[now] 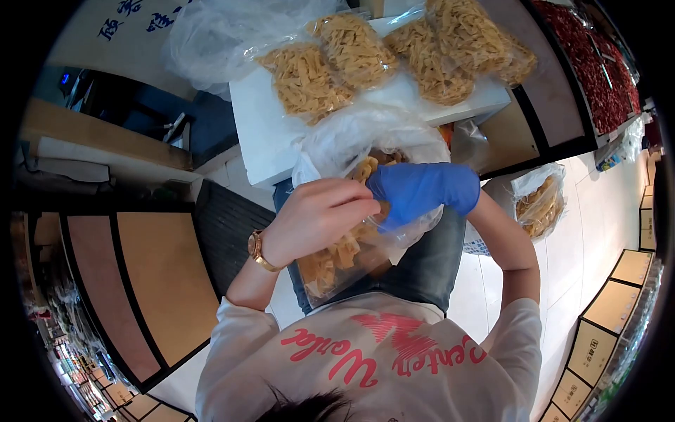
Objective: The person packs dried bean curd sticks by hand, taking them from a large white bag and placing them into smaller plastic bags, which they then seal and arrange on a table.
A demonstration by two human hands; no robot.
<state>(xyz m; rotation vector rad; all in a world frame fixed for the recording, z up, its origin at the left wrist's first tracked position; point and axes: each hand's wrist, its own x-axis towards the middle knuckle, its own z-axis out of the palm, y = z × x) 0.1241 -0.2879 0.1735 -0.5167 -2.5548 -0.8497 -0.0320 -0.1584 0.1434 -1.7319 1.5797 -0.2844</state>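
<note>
My left hand (330,211), bare with a gold watch at the wrist, has its fingers closed at the mouth of a clear plastic bag (304,287). Tan dried strips (337,259) lie inside this bag, which rests over my lap. Close beside it my right hand (416,193), in a blue glove, reaches to the bag's mouth among more strips. Its fingertips are hidden behind the left hand and the plastic, so its grasp does not show. Beyond both hands an open white plastic bag (327,141) holds more of the tan pieces.
Several filled clear bags of tan strips (306,81) lie on a white foam box (256,130). Crumpled clear plastic (211,42) is at its left corner. Another open bag (541,204) stands on the floor to my right. A bin of dark red goods (594,67) is at far right.
</note>
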